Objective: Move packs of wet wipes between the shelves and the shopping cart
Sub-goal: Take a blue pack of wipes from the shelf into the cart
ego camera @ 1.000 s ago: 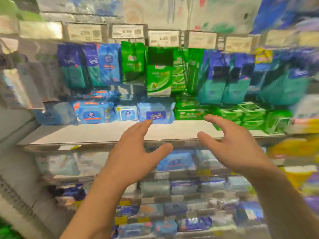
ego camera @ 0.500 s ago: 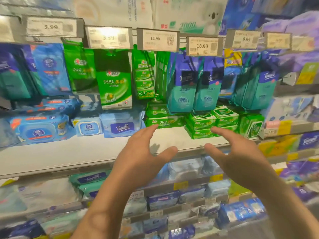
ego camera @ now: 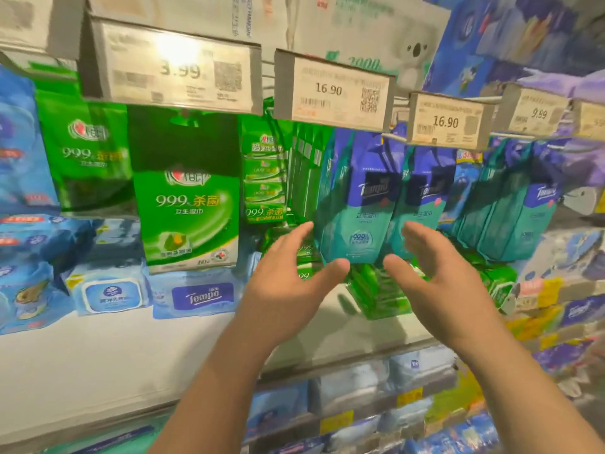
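Hands are raised in front of a store shelf in the head view, both with the fingers straight and spread, and nothing is held. The left hand (ego camera: 288, 283) is seen left of centre, palm turned to the right, its thumb stretched toward the other hand. The right hand (ego camera: 435, 276) is seen just right of it, palm turned to the left. A gap is kept between the two thumbs.

The teal and purple hanging pack (ego camera: 358, 204) of wet wipes is found beyond the hands, hung from a peg under the 16.90 price tag (ego camera: 334, 90). Its lower end is seen in the gap between the two sets of fingertips, slightly above the thumbs. Whether the fingers touch the pack cannot be told, because the picture is blurred there. A second teal pack (ego camera: 422, 204) hangs just to the right of it, partly hidden by the right fingers.

A large green hanging pack (ego camera: 190, 211) is placed well to the left of the left hand. Green flat packs (ego camera: 376, 293) are stacked on the white shelf board (ego camera: 131, 348) below and behind the hands. A blue Tempo pack (ego camera: 196, 294) lies on the board to the left. Lower shelves with more packs are visible near the bottom, blurred.
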### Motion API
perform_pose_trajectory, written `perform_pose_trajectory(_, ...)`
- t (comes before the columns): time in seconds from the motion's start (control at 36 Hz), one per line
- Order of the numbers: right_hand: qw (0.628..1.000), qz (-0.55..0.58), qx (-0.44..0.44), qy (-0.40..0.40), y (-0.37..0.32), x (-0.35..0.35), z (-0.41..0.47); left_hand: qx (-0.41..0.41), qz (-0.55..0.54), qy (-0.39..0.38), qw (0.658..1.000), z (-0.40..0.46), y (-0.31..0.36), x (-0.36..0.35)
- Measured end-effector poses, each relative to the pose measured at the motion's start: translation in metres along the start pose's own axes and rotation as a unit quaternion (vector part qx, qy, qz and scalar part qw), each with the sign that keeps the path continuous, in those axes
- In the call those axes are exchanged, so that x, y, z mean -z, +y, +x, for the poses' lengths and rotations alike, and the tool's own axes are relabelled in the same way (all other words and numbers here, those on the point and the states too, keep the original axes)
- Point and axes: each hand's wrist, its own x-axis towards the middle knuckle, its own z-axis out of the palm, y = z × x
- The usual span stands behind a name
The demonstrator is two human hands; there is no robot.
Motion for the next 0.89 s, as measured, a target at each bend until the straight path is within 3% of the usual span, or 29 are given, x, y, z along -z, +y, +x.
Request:
perform_pose_trajectory(0.19,0.991,0.134,-0.001,-0.019,0.016,-0.017,0.043,0.040,-0.171,0.012,0.984,0.039,0.000,-0.037)
perform_pose_trajectory(0.33,0.964,0.254,-0.010,-0.073,0.022,-0.018,0.063,0.057,-0.157,0.047,0.985,0.066,0.009,-0.061)
perform_pose_trajectory(0.56,0.957,0.249,0.053,-0.142,0.033,-0.028,0.087,0.088,-0.125,0.109,0.982,0.076,0.022,-0.082)
perform_pose_trajectory(0.64,0.958,0.234,0.105,-0.125,0.036,-0.032,0.089,0.090,-0.181,0.187,0.961,0.078,0.025,-0.092)
perform_pose_trajectory(0.75,0.956,0.253,0.089,-0.116,0.040,-0.038,0.092,0.108,-0.253,0.189,0.943,0.083,0.010,-0.101)
perform_pose_trajectory(0.89,0.960,0.241,0.083,-0.113,0.042,-0.047,0.092,0.132,-0.141,0.214,0.957,0.070,0.036,-0.090)
